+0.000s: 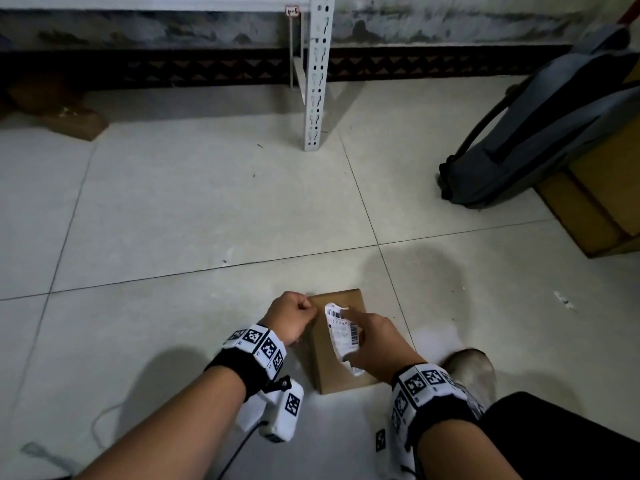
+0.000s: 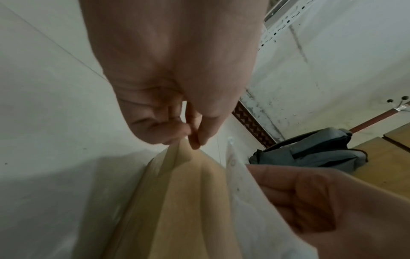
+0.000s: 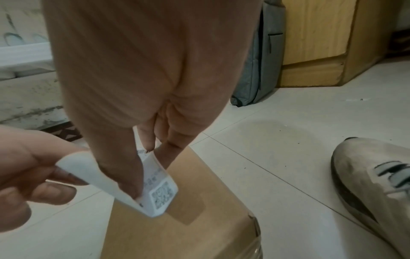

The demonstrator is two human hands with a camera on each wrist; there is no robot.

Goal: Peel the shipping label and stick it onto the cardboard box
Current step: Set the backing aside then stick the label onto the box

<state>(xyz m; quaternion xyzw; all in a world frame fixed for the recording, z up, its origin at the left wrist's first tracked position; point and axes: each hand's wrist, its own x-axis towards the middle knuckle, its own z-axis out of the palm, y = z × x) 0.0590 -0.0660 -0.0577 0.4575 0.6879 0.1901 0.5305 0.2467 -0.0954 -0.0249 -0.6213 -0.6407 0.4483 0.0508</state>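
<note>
Cardboard box [image 1: 341,344] lies on the tiled floor [image 1: 207,209] directly under both hands. The right hand [image 1: 375,344] pinches the white label [image 1: 341,336], forefinger stretched along its printed face, holding it curled just above the box top. The left hand [image 1: 294,317], fingers curled, pinches the backing strip [image 3: 88,168] peeling off the label's far corner.

Pale tiled floor [image 1: 207,209] runs to a stained wall [image 1: 138,26]; a perforated shelf post [image 1: 317,81] stands near that wall.
</note>
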